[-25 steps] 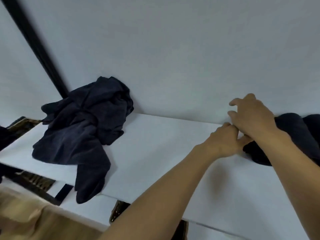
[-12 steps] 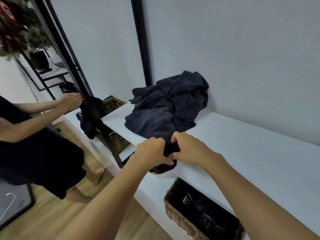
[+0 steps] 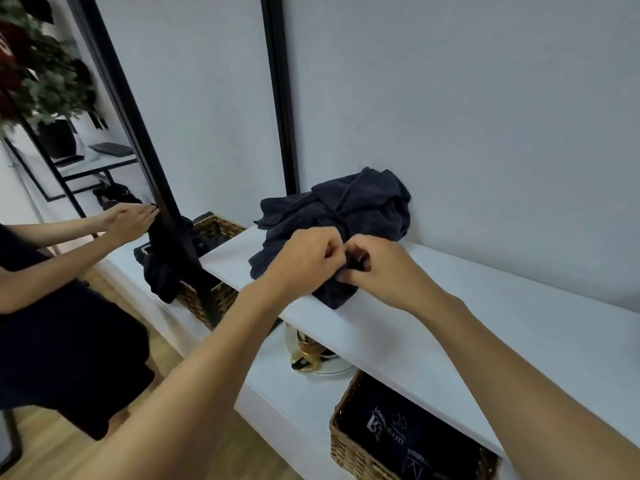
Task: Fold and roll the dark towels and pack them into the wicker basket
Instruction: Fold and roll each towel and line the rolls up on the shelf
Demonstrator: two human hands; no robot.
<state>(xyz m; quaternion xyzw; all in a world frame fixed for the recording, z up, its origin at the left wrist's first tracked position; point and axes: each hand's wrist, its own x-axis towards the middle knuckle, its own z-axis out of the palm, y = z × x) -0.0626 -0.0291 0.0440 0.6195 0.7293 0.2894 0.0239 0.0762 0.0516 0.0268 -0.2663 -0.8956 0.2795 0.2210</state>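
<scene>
both hands (image 3: 341, 263) in soft crumpled towel (image 3: 341, 209)

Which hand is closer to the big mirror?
Left. The left hand pinches the dark towel on the side towards the mirror. The right hand grips the same towel right beside it, on the side away from the mirror.

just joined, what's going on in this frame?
A person stands at a white shelf with a crumpled heap of dark towels on top. The left hand and right hand meet at the heap's near edge, and both pinch the cloth there. Nothing looks folded or rolled yet. A wicker basket sits on the lower level under the shelf, with dark printed fabric inside.
</scene>
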